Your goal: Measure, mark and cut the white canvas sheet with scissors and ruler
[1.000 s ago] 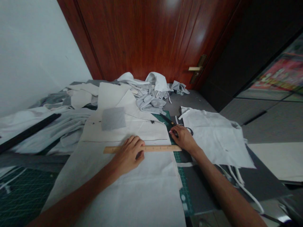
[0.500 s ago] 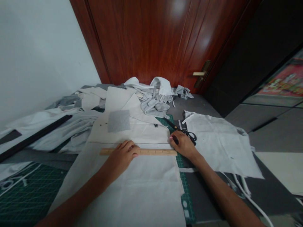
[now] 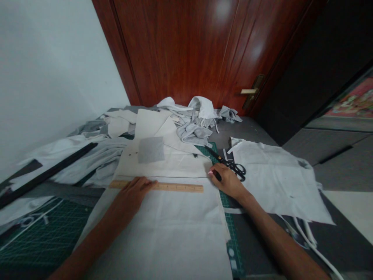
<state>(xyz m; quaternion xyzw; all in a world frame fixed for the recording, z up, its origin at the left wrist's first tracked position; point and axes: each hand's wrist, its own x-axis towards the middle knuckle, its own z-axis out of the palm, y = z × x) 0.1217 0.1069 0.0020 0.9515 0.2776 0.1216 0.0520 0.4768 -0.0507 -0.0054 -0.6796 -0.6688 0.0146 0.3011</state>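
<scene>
A wooden ruler point(image 3: 177, 188) lies across a large white cloth point(image 3: 171, 229), just below the lower edge of a cream fabric piece point(image 3: 175, 169). My left hand point(image 3: 136, 190) presses and grips the ruler left of its middle. At the right end of the cream piece's edge is my right hand point(image 3: 225, 179), its fingers curled together in a pinch. A dark spot shows among those fingers, but what they hold is unclear. Black scissors point(image 3: 230, 164) lie just beyond the right hand. A grey square patch point(image 3: 151, 149) sits on the cream fabric.
Crumpled fabric scraps point(image 3: 194, 132) are heaped at the back, before a wooden door point(image 3: 180, 50). Folded cloths and a long black strip point(image 3: 49, 173) lie at left. A white cloth piece point(image 3: 274, 175) with cords is at right. Green cutting mats point(image 3: 43, 241) show beneath.
The ruler has slid left under my left hand, and its right end now lies clear of my right hand. My right hand stays by the cream fabric's edge. The view has shifted slightly.
</scene>
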